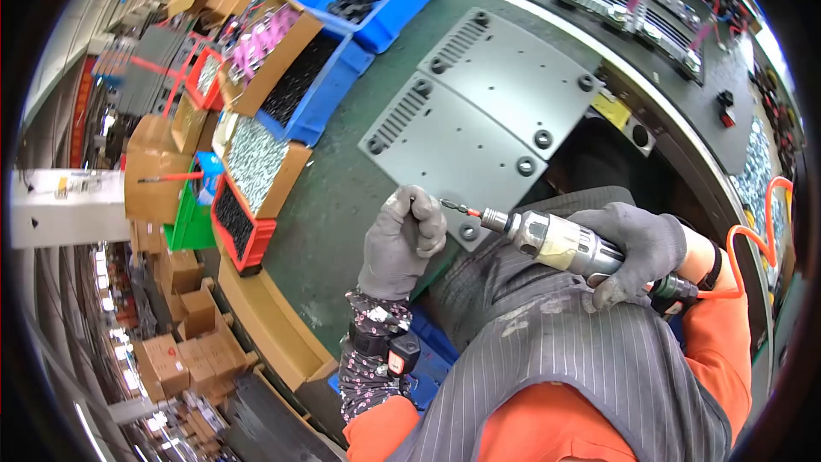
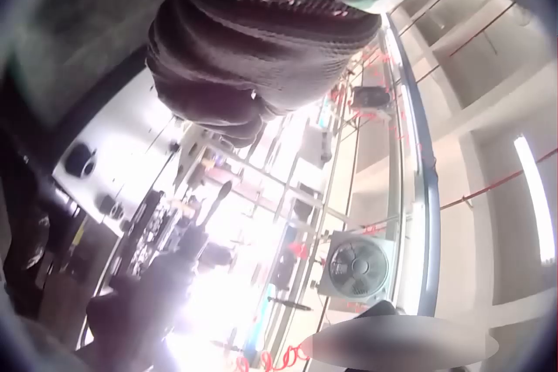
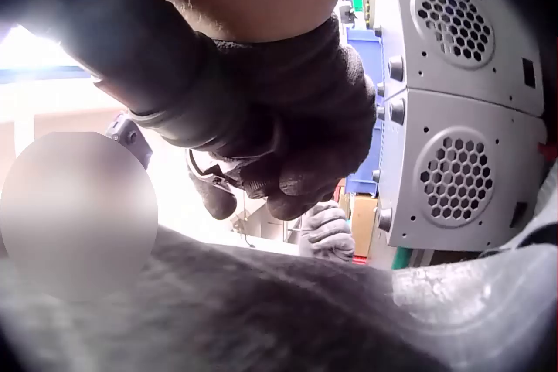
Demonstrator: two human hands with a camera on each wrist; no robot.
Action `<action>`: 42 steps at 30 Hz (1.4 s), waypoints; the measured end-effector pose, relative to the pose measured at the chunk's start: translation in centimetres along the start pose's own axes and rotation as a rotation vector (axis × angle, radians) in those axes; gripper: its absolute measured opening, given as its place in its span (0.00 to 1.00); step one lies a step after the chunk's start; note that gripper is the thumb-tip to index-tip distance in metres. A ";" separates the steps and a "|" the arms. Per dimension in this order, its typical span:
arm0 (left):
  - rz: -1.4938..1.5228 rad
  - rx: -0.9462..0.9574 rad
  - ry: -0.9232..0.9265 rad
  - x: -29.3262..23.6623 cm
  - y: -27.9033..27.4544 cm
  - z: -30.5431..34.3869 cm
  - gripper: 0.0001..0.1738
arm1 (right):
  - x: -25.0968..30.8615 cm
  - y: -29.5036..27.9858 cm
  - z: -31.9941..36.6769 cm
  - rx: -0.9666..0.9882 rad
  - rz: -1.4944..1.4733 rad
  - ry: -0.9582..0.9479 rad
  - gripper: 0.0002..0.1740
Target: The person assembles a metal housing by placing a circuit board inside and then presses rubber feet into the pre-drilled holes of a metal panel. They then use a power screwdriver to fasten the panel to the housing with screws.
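In the head view my gloved right hand (image 1: 640, 244) grips a pneumatic screwdriver (image 1: 560, 244) with an orange hose at its tail. The driver lies nearly level, its bit (image 1: 459, 207) pointing at my left hand (image 1: 395, 244). That gloved hand has its fingers curled in, with thumb and forefinger close to the bit tip; the inside of the fist is hidden. Just beyond the hands lie two grey metal cases (image 1: 457, 133), side by side, with round black feet (image 1: 543, 139) and slots on top. The right wrist view shows honeycomb vents (image 3: 456, 178) on their sides.
Blue bins (image 1: 376, 34) of black parts stand on the green bench (image 1: 329, 197) at the far left. Nearer are a carton of small screws (image 1: 255, 162) and a red bin of dark screws (image 1: 233, 218). A coiled orange hose (image 1: 735, 265) hangs at right. A conveyor (image 1: 676, 60) runs behind.
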State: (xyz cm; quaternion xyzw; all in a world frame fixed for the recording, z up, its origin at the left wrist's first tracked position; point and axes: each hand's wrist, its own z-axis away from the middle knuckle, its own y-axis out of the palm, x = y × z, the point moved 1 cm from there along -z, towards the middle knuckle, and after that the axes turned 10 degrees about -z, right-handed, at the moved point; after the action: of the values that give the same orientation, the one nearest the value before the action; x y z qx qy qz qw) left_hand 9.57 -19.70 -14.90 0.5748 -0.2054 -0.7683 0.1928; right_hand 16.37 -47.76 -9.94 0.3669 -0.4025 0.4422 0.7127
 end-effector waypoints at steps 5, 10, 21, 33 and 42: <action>0.047 0.039 -0.031 1.7 4.2 -2.4 0.21 | -1.8 0.0 3.5 -0.121 -0.039 -0.062 0.35; -0.084 0.191 -0.065 2.0 6.2 -3.7 0.23 | -3.5 0.0 5.6 -0.175 -0.028 -0.167 0.36; -0.169 0.096 -0.135 2.6 8.8 -4.5 0.18 | -5.2 -0.3 7.9 -0.187 -0.141 -0.147 0.33; -0.504 0.007 -0.154 2.0 9.7 -5.4 0.21 | -6.9 -1.0 7.5 -0.246 -0.084 -0.268 0.32; -1.112 -0.073 -0.272 -0.1 11.1 -5.9 0.15 | -7.0 -1.5 7.0 -0.258 0.059 -0.259 0.36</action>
State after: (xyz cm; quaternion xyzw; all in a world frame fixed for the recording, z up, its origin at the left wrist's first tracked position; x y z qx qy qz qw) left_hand 15.92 -29.53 -10.38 0.4854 0.1315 -0.8278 -0.2488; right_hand 14.07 -56.74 -13.61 0.3143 -0.5549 0.3568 0.6826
